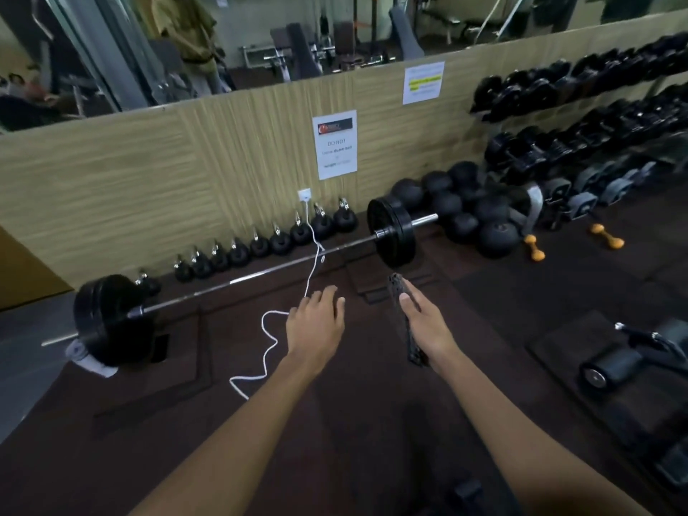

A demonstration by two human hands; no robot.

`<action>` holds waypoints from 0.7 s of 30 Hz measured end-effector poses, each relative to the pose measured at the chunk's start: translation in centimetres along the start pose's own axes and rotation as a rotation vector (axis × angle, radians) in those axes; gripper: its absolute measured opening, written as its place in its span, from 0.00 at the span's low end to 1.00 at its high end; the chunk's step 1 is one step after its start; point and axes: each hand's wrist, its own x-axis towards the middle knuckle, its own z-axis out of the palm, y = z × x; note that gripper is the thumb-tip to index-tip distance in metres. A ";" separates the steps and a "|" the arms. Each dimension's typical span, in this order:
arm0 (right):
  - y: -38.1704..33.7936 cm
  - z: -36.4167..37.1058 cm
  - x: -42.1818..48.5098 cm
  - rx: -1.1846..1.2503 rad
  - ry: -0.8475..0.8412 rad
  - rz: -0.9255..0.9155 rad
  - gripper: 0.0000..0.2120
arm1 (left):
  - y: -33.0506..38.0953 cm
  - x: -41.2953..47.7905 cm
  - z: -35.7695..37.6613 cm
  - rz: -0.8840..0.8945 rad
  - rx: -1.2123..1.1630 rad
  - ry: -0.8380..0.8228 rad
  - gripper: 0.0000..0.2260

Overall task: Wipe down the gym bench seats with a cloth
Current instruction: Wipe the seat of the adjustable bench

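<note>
- Over the dark rubber floor (335, 422) we see both bare forearms stretched forward, hands held above the mat and touching nothing on the ground.
- Our left hand (316, 322) is palm down, fingers loosely spread and slightly curled, holding nothing.
- Our right hand (424, 325) grips a dark, narrow object, apparently the cloth (400, 307), with the thumb laid along it and the other fingers wrapped beneath; it sticks out past the fingertips and below the wrist. We cannot tell its material for certain.
- A white cord (268, 344) runs from a wall socket (304, 195) down across the floor, passing just beside the left hand.
- A loaded barbell (260, 273) lies on the floor ahead, parallel to the wall.
- A row of kettlebells (260, 243) stands against the wall behind the bar.
- Black medicine balls (469, 210) are piled to the right, with two orange dumbbells (536, 249) near them.
- A dumbbell rack (580, 117) fills the upper right.
- Part of a padded machine (610, 363) shows at the right edge; no bench seat is clearly identifiable.
</note>
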 end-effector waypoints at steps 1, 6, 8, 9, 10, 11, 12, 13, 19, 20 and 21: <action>-0.4 -0.1 2.2 0.004 0.023 -0.001 0.21 | 0.3 2.6 0.3 0.018 -0.006 -0.001 0.17; -1.7 -1.7 13.0 0.024 0.163 -0.020 0.21 | 2.6 15.9 2.9 0.168 -0.016 -0.031 0.18; -1.9 -3.2 16.6 0.070 0.277 -0.007 0.21 | 4.3 20.9 4.2 0.264 -0.020 -0.043 0.18; -2.0 -4.2 18.0 0.101 0.326 0.007 0.21 | 5.5 23.0 4.8 0.315 -0.022 -0.057 0.18; -2.1 -5.1 19.1 0.127 0.369 0.016 0.21 | 6.8 24.9 5.4 0.369 -0.026 -0.073 0.18; -2.1 -6.3 20.0 0.152 0.415 0.026 0.20 | 8.4 26.5 5.9 0.423 -0.031 -0.091 0.18; -2.1 -7.6 20.8 0.172 0.463 0.032 0.20 | 10.2 28.0 6.4 0.472 -0.037 -0.108 0.18; -2.1 -9.0 21.5 0.186 0.518 0.041 0.20 | 12.1 29.4 6.9 0.521 -0.040 -0.122 0.18; 0.0 -18.9 21.9 0.287 0.844 0.062 0.19 | 25.8 34.0 11.7 0.853 -0.071 -0.204 0.18; 0.7 -20.8 21.4 0.298 0.895 0.077 0.19 | 28.4 34.0 12.7 0.901 -0.087 -0.222 0.18; 1.5 -22.7 20.8 0.308 0.945 0.096 0.19 | 31.1 33.7 13.7 0.950 -0.096 -0.243 0.18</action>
